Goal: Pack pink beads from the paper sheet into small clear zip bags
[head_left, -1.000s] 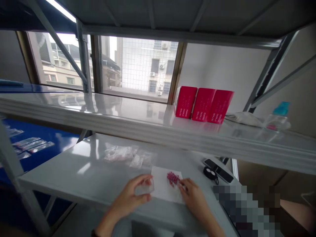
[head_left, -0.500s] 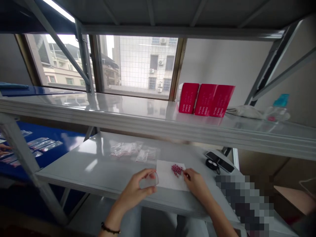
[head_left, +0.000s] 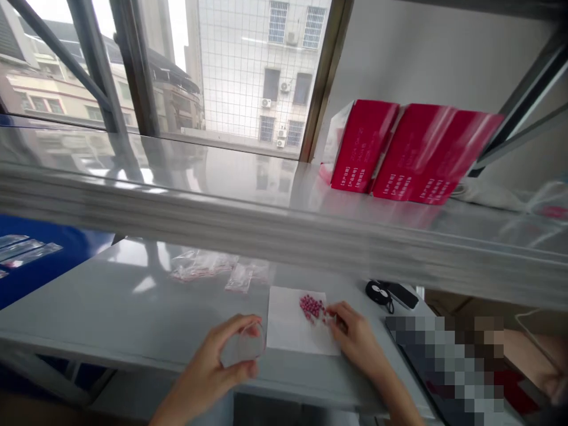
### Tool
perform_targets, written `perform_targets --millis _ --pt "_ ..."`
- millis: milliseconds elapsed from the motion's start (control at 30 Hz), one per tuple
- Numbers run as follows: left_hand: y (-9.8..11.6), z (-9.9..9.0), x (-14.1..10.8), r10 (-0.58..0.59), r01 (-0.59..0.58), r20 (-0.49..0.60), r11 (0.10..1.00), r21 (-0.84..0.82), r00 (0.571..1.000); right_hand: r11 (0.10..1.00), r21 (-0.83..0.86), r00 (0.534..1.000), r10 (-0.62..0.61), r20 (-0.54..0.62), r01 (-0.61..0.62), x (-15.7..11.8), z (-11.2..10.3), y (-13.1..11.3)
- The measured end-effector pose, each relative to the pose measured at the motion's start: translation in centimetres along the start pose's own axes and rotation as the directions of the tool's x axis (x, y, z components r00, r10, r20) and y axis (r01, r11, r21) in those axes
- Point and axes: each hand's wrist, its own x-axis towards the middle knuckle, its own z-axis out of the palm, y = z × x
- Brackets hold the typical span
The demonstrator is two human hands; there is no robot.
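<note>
My left hand (head_left: 208, 370) grips a round transparent plastic dish (head_left: 246, 346) between thumb and fingers, just left of a white paper sheet (head_left: 288, 325). A small heap of pink beads (head_left: 312, 307) lies on the sheet. My right hand (head_left: 352, 337) rests at the heap's right edge with its fingertips pinched together. A few beads sit close to those fingertips. Whether one lies between them is too small to tell.
Small plastic bags (head_left: 208, 266) lie on the grey table (head_left: 89, 296) behind the paper. A black round case (head_left: 378, 293) and a phone (head_left: 402, 294) lie to the right. A glossy shelf (head_left: 177, 189) with red boxes (head_left: 412, 151) runs overhead.
The view has shifted, and the shelf and red boxes now look larger and nearer. My right fingertips have moved to the edge of the beads. My left hand keeps the dish.
</note>
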Motion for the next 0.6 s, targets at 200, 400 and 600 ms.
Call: perform_targets --millis 200,400,600 --pt "-4.1 -1.2 0.3 -0.12 0.121 -0.155 0.993 -0.007 0.98 0.978 -0.207 0.993 -0.02 -0.115 -0.004 -2.2 3.3 4.9" --pt "-1.6 -1.4 0.6 -0.001 -0.002 -0.089 1.0 -0.026 0.996 0.988 -0.125 0.994 -0.096 -0.057 0.088 -0.6 3.8 3.0" --pt "0.7 0.2 -2.9 0.001 -0.002 -0.044 1.0 -0.017 0.999 0.989 -0.109 0.993 -0.106 -0.053 0.1 0.1 2.5 0.6"
